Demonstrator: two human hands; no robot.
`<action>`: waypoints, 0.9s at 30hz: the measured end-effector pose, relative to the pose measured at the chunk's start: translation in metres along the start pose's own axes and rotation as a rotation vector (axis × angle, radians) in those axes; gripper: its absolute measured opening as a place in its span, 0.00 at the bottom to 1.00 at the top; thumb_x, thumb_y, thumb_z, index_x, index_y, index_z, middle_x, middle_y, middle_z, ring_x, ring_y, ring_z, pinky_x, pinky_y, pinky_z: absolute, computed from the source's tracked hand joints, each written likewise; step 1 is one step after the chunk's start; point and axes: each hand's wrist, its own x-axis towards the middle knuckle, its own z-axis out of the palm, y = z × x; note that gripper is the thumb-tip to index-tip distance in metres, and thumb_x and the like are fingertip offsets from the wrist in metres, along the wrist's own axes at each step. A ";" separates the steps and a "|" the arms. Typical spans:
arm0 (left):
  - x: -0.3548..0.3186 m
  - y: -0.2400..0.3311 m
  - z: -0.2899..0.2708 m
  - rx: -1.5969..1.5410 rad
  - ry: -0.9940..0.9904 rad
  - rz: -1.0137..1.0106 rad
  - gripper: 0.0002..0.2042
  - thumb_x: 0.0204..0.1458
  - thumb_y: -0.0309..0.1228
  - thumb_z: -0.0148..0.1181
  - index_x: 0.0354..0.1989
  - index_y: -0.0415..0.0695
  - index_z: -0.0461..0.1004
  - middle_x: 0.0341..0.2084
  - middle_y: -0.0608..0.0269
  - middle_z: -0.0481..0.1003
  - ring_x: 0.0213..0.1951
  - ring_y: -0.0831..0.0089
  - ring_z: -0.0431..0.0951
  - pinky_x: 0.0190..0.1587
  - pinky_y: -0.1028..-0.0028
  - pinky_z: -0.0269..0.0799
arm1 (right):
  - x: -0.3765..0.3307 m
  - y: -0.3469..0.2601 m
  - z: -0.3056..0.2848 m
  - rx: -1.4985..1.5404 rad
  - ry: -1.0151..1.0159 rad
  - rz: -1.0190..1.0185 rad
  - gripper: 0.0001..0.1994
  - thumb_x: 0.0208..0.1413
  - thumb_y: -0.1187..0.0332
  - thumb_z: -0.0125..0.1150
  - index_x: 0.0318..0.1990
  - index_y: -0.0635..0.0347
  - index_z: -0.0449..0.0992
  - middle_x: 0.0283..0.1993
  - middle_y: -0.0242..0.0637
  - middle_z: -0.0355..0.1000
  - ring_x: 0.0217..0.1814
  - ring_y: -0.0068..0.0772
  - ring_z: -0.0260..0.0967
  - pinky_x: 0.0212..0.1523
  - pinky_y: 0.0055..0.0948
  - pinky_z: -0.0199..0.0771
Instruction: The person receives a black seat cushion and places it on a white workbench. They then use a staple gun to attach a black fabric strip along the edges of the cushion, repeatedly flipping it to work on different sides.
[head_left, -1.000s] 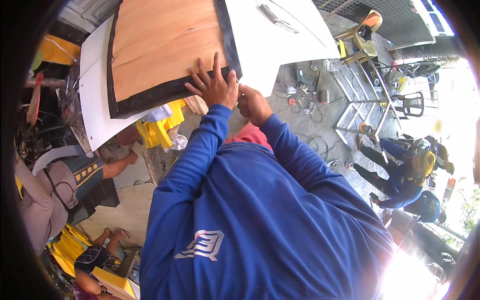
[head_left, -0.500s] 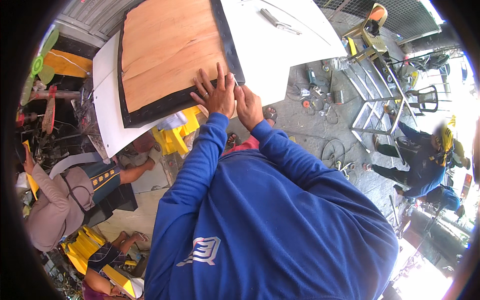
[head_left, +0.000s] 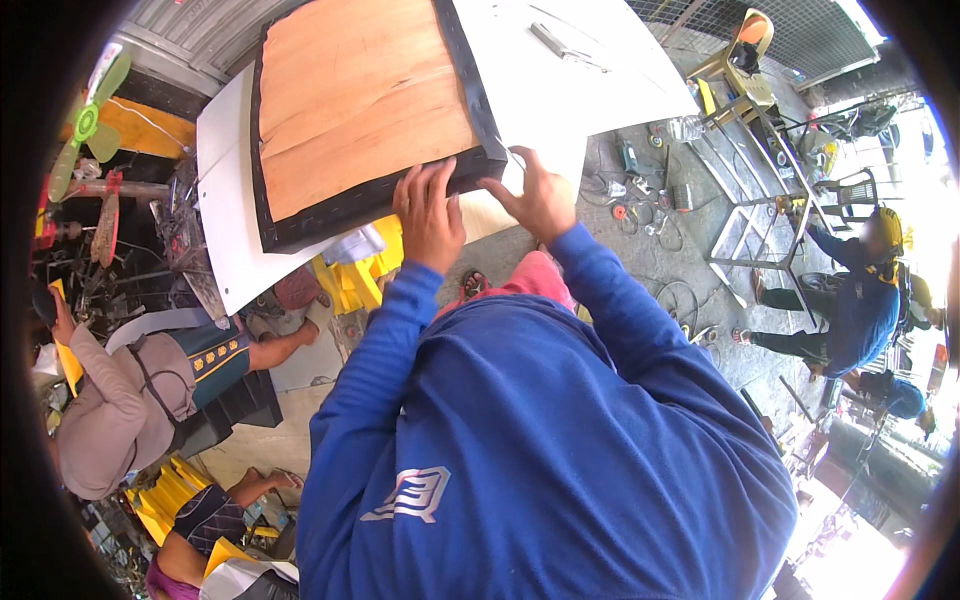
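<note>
A plywood board (head_left: 365, 110) with black covering material (head_left: 330, 215) folded over its edges lies on a white sheet (head_left: 228, 200). Rows of small marks like staples run along the black border. My left hand (head_left: 432, 215) curls its fingers over the near edge of the board, close to the right corner. At that corner, my right hand (head_left: 545, 200) has its thumb against the black side and its forefinger raised apart. A thin pale sliver shows beside the forefinger; it is too small to name.
A grey metal tool like a stapler (head_left: 553, 42) lies farther back on the white sheet. Yellow pieces (head_left: 365, 262) are below the near edge. A metal frame (head_left: 755, 215) and power tool (head_left: 626, 155) are at right. People sit at left; a person in blue (head_left: 860, 310) stands right.
My left hand has slid from lying flat on the board to its near edge. The right hand has moved rightward from the left, with thumb and forefinger spreading. The board appears slightly farther right.
</note>
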 end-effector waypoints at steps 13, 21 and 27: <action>0.098 -0.024 0.011 -0.115 -0.371 -0.036 0.08 0.50 0.30 0.67 0.39 0.48 0.82 0.36 0.60 0.78 0.45 0.56 0.75 0.53 0.60 0.68 | 0.016 -0.001 -0.006 0.620 -0.206 0.384 0.13 0.66 0.62 0.53 0.41 0.63 0.79 0.23 0.31 0.64 0.25 0.23 0.61 0.30 0.29 0.66; 0.109 -0.037 0.005 -0.222 -0.493 0.000 0.10 0.45 0.28 0.70 0.35 0.42 0.77 0.31 0.60 0.77 0.35 0.64 0.78 0.45 0.64 0.72 | 0.017 -0.003 0.003 0.627 -0.450 0.336 0.15 0.70 0.62 0.47 0.47 0.63 0.79 0.23 0.26 0.59 0.26 0.19 0.56 0.28 0.26 0.61; 0.113 -0.035 0.002 -0.185 -0.548 -0.033 0.14 0.42 0.31 0.75 0.35 0.43 0.77 0.31 0.60 0.77 0.35 0.64 0.76 0.44 0.64 0.70 | 0.023 -0.003 -0.005 0.601 -0.523 0.437 0.15 0.68 0.65 0.50 0.43 0.66 0.81 0.36 0.46 0.80 0.40 0.33 0.76 0.47 0.33 0.73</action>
